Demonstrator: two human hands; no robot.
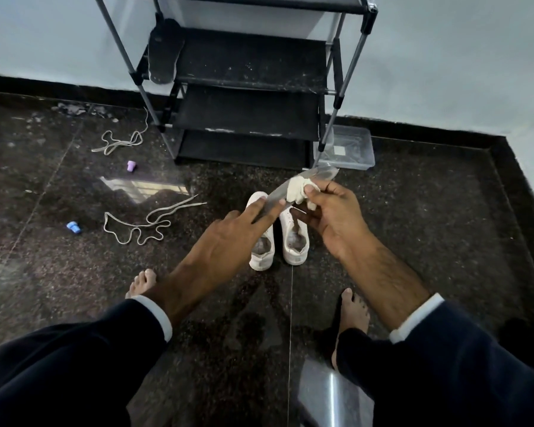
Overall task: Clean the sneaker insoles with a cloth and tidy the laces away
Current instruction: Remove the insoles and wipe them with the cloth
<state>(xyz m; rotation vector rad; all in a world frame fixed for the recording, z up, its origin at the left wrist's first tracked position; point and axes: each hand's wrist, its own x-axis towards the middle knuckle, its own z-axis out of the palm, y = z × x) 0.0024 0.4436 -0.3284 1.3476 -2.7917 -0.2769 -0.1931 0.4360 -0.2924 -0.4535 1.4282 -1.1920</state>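
A thin grey insole [293,188] is held in the air just above the pair of white lace-less sneakers [279,238] standing on the dark speckled stone floor [228,334]. The left hand [228,238] pinches its near end, fingers [256,208] stretched along it. The right hand [333,214] grips a crumpled white cloth [299,189] pressed against the insole. Left of the sneakers lie two loose beige laces [142,226] [121,141]; beyond them stands a black shoe rack [244,87] with a second dark insole [164,52] leaning on it.

The left hand [228,238] hides the insole's [278,197] near end (rack [247,66] top cropped).
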